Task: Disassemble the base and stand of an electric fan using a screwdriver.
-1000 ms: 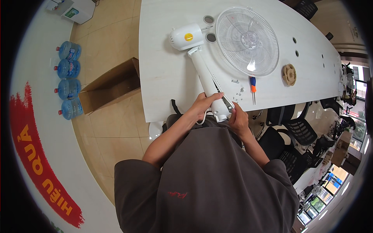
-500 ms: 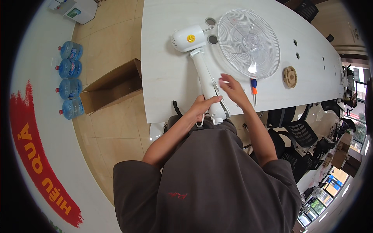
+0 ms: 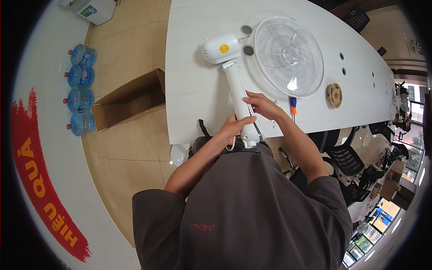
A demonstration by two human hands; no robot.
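A white electric fan body (image 3: 237, 87) lies across the near edge of the table, its motor head (image 3: 218, 50) with a round yellow sticker at the far end. My left hand (image 3: 235, 128) is wrapped round its lower end, thumb on top. Against the right side of the column, my right hand (image 3: 262, 105) has its bent fingers and thumb gripping along the seam. What lies under its fingertips is partly hidden. A clear round fan grille (image 3: 290, 56) with blades showing inside lies to the right. Between it and the table edge is a screwdriver (image 3: 293, 106) with a blue and orange handle.
A tan ring-shaped part (image 3: 334, 95) lies farther right on the white table (image 3: 193, 99). An open cardboard box (image 3: 130, 101) stands on the floor at left, near several blue water bottles (image 3: 81, 101). Black chairs (image 3: 346, 157) line the table's near side at right.
My right hand has come down and left onto the fan column from just beside it. My left hand keeps its hold on the lower end. The view has shifted slightly.
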